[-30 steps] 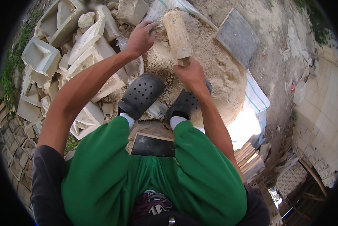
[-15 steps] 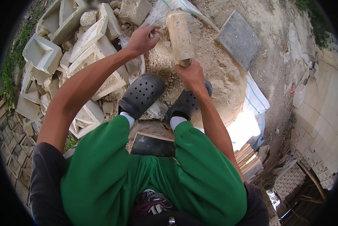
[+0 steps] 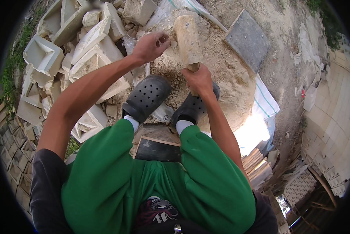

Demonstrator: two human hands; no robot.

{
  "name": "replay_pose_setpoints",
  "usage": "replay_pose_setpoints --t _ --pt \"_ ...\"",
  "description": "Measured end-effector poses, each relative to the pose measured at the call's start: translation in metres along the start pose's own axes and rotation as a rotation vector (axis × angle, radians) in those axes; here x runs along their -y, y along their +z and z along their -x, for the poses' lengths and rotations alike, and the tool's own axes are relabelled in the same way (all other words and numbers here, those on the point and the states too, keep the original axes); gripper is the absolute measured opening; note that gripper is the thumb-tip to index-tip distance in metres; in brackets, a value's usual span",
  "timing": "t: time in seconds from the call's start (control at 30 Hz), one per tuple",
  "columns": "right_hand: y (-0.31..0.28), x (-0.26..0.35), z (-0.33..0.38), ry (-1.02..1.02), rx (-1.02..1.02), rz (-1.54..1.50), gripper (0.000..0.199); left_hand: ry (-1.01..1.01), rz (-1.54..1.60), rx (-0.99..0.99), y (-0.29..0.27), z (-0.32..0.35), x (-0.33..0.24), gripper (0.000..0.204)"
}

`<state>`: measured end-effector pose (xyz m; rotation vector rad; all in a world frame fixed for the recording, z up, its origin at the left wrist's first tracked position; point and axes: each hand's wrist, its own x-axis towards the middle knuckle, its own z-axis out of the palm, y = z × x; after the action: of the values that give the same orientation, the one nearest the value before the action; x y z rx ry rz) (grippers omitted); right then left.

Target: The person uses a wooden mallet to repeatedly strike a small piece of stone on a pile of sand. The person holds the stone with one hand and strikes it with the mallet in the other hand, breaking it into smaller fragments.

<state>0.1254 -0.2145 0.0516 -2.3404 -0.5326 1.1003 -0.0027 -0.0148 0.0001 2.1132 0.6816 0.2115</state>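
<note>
We see a wooden mallet [image 3: 188, 41] grasped by its handle in the right hand [image 3: 199, 80], its head over crumbled pale material [image 3: 227, 80] that spreads beyond the dark clogs [image 3: 147, 97]; whether the head rests there we cannot tell; the left hand [image 3: 151, 46], fingers loosely curled and apparently holding nothing, lies just to the left of the head; broken pale blocks [image 3: 93, 58] are heaped farther left, a grey slab [image 3: 248, 41] lies to the right; we judge the step in hand to be working the crumbled material, mallet on one side and bare fingers on the other; a stroke would call for a firm right grip and left fingers well clear.
</note>
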Motion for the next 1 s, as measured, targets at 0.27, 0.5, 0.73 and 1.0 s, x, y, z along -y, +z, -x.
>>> replay_pose_setpoints --t 0.27,0.5,0.73,1.0 --pt "-0.03 0.043 0.024 -0.203 -0.058 -0.1 0.044 0.001 -0.174 -0.062 -0.002 0.01 -0.001 0.046" --pt "-0.001 -0.005 -0.009 -0.052 0.004 0.027 0.045 -0.048 -0.153 -0.006 0.003 0.001 -0.015 0.042" --pt "-0.026 0.029 0.012 -0.033 -0.068 -0.084 0.044 -0.061 -0.121 0.026 -0.003 -0.001 -0.018 0.039" --pt "-0.019 0.01 0.007 -0.182 -0.189 -0.135 0.03 -0.06 -0.102 -0.005 0.004 -0.013 -0.026 0.039"
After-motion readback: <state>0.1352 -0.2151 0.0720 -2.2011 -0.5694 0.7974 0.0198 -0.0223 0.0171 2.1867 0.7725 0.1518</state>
